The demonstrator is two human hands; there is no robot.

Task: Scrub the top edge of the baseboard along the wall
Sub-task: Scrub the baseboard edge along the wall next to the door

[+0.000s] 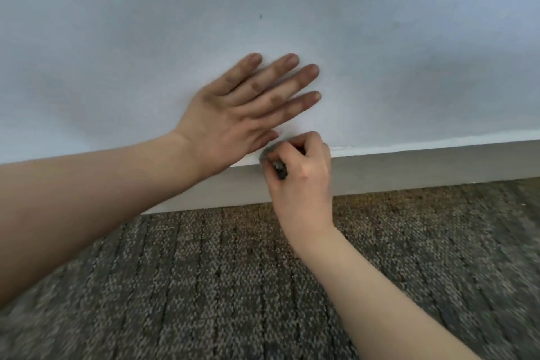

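Spreading its fingers wide, the left hand (242,108) lies flat on the pale wall (117,38), thumb down close to the top edge (438,145) of the baseboard (423,168). Just to its right, the right hand (298,172) is curled tight round a small dark-grey object (279,169) (too blurred to name), held against that edge mid-scene. The baseboard runs left to right along the far side; brown-grey carpet (204,286) covers the near floor.
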